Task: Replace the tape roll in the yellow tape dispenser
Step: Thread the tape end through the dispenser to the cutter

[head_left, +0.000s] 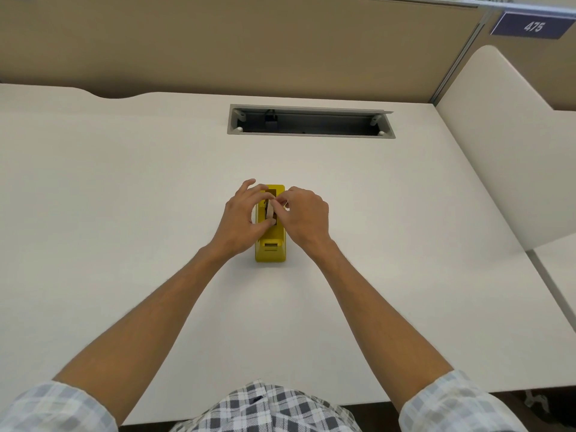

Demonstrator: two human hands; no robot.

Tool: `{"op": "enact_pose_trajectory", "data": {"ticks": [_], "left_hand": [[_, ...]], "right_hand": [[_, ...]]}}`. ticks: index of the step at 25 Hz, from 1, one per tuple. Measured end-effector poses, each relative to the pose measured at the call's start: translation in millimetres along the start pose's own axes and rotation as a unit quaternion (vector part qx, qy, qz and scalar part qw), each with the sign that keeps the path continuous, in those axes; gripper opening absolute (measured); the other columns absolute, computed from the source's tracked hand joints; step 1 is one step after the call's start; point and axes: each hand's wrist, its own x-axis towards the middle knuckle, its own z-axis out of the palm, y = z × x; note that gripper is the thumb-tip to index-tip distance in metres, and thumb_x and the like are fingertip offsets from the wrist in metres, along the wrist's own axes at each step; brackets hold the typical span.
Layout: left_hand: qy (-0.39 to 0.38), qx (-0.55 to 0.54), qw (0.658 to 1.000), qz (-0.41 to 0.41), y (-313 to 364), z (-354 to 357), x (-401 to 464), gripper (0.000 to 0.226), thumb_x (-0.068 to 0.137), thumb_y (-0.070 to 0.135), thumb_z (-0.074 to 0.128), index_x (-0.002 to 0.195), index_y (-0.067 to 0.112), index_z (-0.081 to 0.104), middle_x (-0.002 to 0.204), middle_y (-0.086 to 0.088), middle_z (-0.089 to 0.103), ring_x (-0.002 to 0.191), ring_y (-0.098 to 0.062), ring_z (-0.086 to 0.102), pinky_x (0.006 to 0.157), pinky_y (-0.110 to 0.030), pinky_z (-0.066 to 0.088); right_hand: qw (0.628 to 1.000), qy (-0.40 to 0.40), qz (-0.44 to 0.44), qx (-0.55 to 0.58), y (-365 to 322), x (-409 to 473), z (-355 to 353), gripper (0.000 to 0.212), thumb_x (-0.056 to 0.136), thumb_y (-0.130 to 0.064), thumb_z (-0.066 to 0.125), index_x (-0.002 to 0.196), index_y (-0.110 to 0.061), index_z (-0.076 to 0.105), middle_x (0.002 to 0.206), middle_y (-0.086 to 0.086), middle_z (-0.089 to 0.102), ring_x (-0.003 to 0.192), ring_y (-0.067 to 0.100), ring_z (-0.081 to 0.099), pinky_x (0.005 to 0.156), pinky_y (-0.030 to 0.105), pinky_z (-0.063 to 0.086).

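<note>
A yellow tape dispenser point(270, 251) stands lengthwise on the white desk point(124, 213), its cutter end nearest me. A pale tape roll point(269, 211) sits upright in the dispenser's slot. My left hand point(241, 219) grips the roll from the left, thumb low and fingers over the top. From the right, my right hand point(307, 218) pinches the roll's upper edge with thumb and forefinger. Most of the roll is hidden by my fingers.
An open grey cable tray point(311, 122) is set into the desk behind the dispenser. A tan partition point(249, 42) runs along the back, a white divider panel point(505, 145) on the right, and a sign reading 475 point(533, 25) hangs at the top right.
</note>
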Motion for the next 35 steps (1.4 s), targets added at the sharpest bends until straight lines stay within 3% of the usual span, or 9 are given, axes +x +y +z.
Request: {"op": "enact_pose_trajectory", "data": {"ticks": [2,5,8,15,20,29,33,35], "left_hand": [[0.013,-0.027,1.0,-0.007,2.0,0.1,-1.1,0.041,0.081,0.024,0.073,0.119,0.015,0.06,0.14,-0.002,0.051,0.144,-0.018,0.025,0.111,-0.053,0.031],[-0.011,-0.016,0.999,-0.036,1.0,-1.5,2.3,0.055,0.089,0.031,0.065,0.137,0.014,0.047,0.151,-0.003,0.039,0.147,-0.018,0.016,0.115,-0.051,0.026],[-0.049,0.032,0.998,-0.037,-2.7,-2.2,5.4,0.048,0.094,0.034,0.056,0.138,0.015,0.049,0.155,-0.001,0.032,0.148,-0.018,0.009,0.115,-0.054,0.021],[0.013,-0.031,0.999,-0.014,-6.3,2.0,-3.4,0.038,0.086,0.022,0.069,0.123,0.017,0.059,0.14,0.001,0.052,0.144,-0.018,0.024,0.11,-0.055,0.032],[-0.002,-0.034,0.999,-0.037,-3.7,4.0,-2.3,0.046,0.091,0.029,0.063,0.134,0.019,0.051,0.147,0.0,0.044,0.145,-0.018,0.022,0.113,-0.051,0.029],[-0.001,-0.047,0.998,-0.044,-2.7,-1.1,-1.9,0.035,0.089,0.023,0.064,0.122,0.032,0.062,0.146,-0.003,0.047,0.134,-0.025,0.043,0.106,-0.047,0.039],[0.011,-0.059,0.998,-0.009,-3.0,-0.6,-3.1,0.038,0.087,0.016,0.066,0.122,0.03,0.063,0.13,0.016,0.053,0.135,-0.01,0.037,0.103,-0.042,0.038],[0.002,-0.047,0.999,-0.005,-5.3,-0.7,-0.4,0.038,0.089,0.017,0.064,0.124,0.03,0.062,0.132,0.015,0.054,0.139,-0.011,0.032,0.107,-0.041,0.034]], "right_hand": [[1.0,0.001,-0.005,0.003,-0.3,-0.3,-0.1,0.026,0.095,-0.035,0.053,0.094,-0.021,0.075,0.091,-0.003,0.071,0.082,0.018,0.064,0.063,0.03,0.047],[1.0,-0.001,-0.001,0.006,-0.3,-1.2,-1.0,0.024,0.094,-0.032,0.054,0.091,-0.02,0.075,0.09,-0.003,0.071,0.082,0.019,0.064,0.063,0.029,0.043],[1.0,0.003,-0.003,0.004,-0.1,-2.0,-0.1,0.024,0.094,-0.033,0.055,0.094,-0.02,0.074,0.093,-0.002,0.071,0.083,0.019,0.065,0.063,0.028,0.042],[1.0,0.003,-0.006,0.009,-0.5,-1.3,-0.4,0.026,0.095,-0.036,0.054,0.094,-0.021,0.075,0.092,-0.002,0.071,0.082,0.019,0.065,0.063,0.03,0.045],[1.0,-0.003,-0.006,0.009,-0.6,-1.5,-0.7,0.024,0.094,-0.033,0.054,0.091,-0.02,0.074,0.091,-0.002,0.071,0.081,0.02,0.064,0.063,0.03,0.044],[1.0,0.0,-0.011,0.006,-0.2,-1.1,-0.7,0.028,0.096,-0.039,0.052,0.094,-0.021,0.074,0.091,-0.003,0.07,0.082,0.018,0.064,0.063,0.029,0.044],[1.0,0.006,-0.014,0.015,0.0,0.4,-2.5,0.025,0.095,-0.037,0.054,0.098,-0.021,0.073,0.094,-0.005,0.07,0.082,0.017,0.064,0.063,0.028,0.043],[0.999,-0.001,-0.036,0.034,0.1,-1.4,-2.7,0.021,0.096,-0.03,0.055,0.102,-0.02,0.072,0.096,-0.004,0.069,0.083,0.018,0.064,0.062,0.027,0.041]]}}
